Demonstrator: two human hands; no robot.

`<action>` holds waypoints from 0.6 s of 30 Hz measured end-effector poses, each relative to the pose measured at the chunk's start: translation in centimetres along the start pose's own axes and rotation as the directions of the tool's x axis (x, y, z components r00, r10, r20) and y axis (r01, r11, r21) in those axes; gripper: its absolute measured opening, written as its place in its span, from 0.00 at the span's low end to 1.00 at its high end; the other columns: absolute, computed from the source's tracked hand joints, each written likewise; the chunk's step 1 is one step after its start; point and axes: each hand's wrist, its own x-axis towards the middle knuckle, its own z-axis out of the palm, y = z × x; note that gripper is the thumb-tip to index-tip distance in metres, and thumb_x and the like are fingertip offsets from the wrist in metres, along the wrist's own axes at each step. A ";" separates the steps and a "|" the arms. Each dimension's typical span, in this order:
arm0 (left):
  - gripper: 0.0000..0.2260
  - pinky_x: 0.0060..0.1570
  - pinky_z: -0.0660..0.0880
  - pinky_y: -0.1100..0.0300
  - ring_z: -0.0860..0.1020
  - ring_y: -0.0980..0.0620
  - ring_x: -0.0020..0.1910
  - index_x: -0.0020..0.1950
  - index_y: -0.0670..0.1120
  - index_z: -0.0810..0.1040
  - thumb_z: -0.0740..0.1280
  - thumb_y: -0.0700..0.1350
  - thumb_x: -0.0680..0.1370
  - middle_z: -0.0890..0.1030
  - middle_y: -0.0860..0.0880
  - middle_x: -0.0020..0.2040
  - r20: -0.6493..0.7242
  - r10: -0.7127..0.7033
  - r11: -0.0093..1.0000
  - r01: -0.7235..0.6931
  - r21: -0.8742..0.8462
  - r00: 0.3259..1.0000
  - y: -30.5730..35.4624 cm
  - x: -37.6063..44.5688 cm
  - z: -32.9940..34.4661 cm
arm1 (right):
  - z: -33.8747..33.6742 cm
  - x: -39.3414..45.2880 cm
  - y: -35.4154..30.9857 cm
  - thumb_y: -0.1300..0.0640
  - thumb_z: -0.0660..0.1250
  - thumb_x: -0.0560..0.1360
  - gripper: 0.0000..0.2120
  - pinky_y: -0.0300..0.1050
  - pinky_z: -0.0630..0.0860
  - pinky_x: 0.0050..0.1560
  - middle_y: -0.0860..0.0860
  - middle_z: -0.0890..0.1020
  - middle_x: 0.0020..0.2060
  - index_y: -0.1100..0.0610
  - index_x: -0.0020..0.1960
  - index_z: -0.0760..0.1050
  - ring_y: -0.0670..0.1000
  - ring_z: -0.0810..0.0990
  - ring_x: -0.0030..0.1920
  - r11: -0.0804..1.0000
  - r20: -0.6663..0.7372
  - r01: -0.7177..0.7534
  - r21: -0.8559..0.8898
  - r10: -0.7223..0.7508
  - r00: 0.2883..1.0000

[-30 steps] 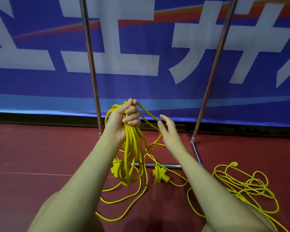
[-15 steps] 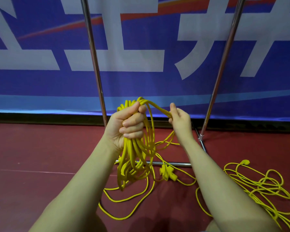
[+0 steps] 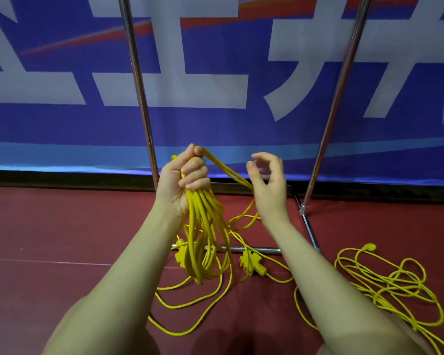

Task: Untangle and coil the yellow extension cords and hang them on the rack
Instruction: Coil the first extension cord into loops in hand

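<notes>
Head view: the left hand (image 3: 182,180) is raised in front of the rack's left upright (image 3: 139,93), its fingers (image 3: 194,172) clenched round the top of a bundle of yellow cord loops (image 3: 205,231). The loops hang down from the fist, their lower ends just above the red floor (image 3: 49,239), in front of the rack's base bar (image 3: 256,250). A few strands run from the top of the fist down and to the right, passing against the heel of the right hand (image 3: 269,185). That hand is beside the bundle with its fingers released, loosely curved and gripping nothing. Below the hands, slack cord (image 3: 190,303) from the bundle trails in wide curves across the floor, and two yellow socket blocks (image 3: 251,263) lie near the base bar, one partly behind the hanging loops. Toward the right edge of the floor, past the rack's right upright (image 3: 341,85), a second yellow cord (image 3: 390,285) lies in a loose tangled heap, its plug (image 3: 368,246) at the far end. A blue banner (image 3: 241,129) with large white characters stands behind the rack.
</notes>
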 end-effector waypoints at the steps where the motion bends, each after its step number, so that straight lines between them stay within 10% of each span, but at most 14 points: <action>1: 0.13 0.26 0.71 0.58 0.69 0.52 0.23 0.51 0.33 0.76 0.58 0.42 0.81 0.73 0.44 0.28 0.088 -0.015 0.992 0.026 -0.126 0.996 0.1 0.1 -0.2 | 0.1 -0.4 0.0 0.57 0.63 0.76 0.03 0.37 0.71 0.52 0.50 0.78 0.45 0.52 0.48 0.76 0.46 0.76 0.47 1.000 0.060 -0.022 0.001 0.021 0.998; 7: 0.03 0.17 0.68 0.62 0.70 0.51 0.17 0.41 0.34 0.77 0.68 0.34 0.73 0.71 0.47 0.23 0.161 0.006 0.897 0.065 -0.436 0.987 0.4 0.0 -0.3 | -0.9 -2.0 -0.3 0.55 0.56 0.81 0.15 0.43 0.73 0.61 0.48 0.83 0.44 0.56 0.48 0.80 0.46 0.81 0.49 0.929 0.605 -0.357 -0.096 0.339 0.720; 12: 0.13 0.18 0.62 0.71 0.64 0.60 0.16 0.40 0.43 0.72 0.55 0.45 0.82 0.67 0.54 0.22 -0.189 0.086 0.942 -0.142 -0.306 0.978 0.2 0.0 0.6 | -2.2 -1.8 -1.8 0.66 0.63 0.77 0.05 0.40 0.77 0.41 0.51 0.80 0.35 0.59 0.48 0.76 0.43 0.79 0.35 0.928 0.678 -0.354 -0.117 0.335 0.654; 18: 0.11 0.24 0.70 0.69 0.67 0.61 0.20 0.43 0.45 0.70 0.55 0.45 0.83 0.71 0.54 0.24 -0.291 0.161 0.978 -0.193 -0.082 0.943 -0.5 0.2 1.4 | -2.8 -1.8 -1.8 0.62 0.62 0.78 0.07 0.38 0.73 0.36 0.49 0.79 0.31 0.56 0.48 0.79 0.47 0.77 0.33 0.883 0.716 -0.456 -0.111 0.389 0.580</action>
